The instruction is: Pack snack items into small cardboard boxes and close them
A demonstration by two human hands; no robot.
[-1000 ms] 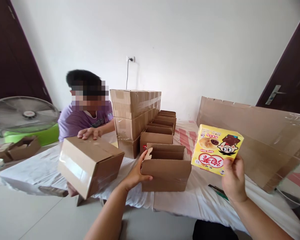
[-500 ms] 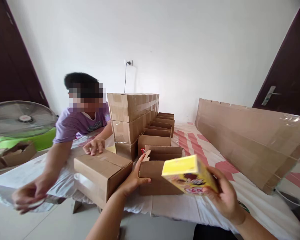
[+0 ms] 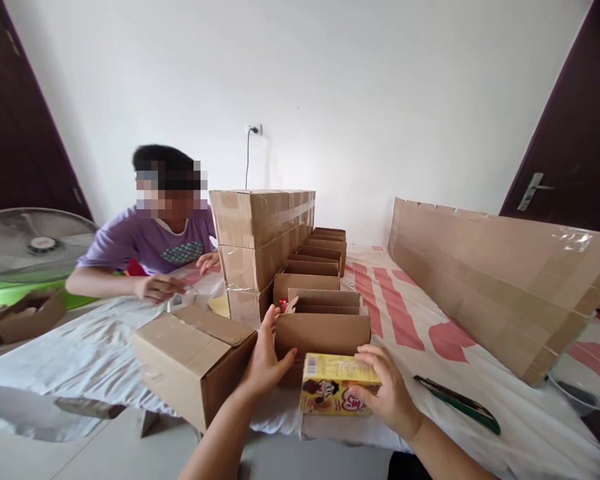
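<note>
My right hand (image 3: 386, 390) grips a yellow snack box (image 3: 333, 392) with a cartoon face, resting it on the white cloth at the table's front edge. Just behind it stands an open cardboard box (image 3: 322, 329). My left hand (image 3: 265, 359) holds that box's left front corner, fingers curled on the cardboard. A sealed, taped carton (image 3: 193, 360) lies tilted to the left of my left hand.
A person in a purple shirt (image 3: 147, 241) sits across the table, hands on the cloth. A stack of taped cartons (image 3: 263, 243) and a row of open boxes (image 3: 325, 250) stand behind. Flat cardboard (image 3: 500, 273) leans at right. A green-handled cutter (image 3: 457, 403) lies nearby. A fan (image 3: 35, 243) stands left.
My right hand has lowered the yellow box from up at the right down to the table edge in front of the open box. The other person let go of the sealed carton and drew back.
</note>
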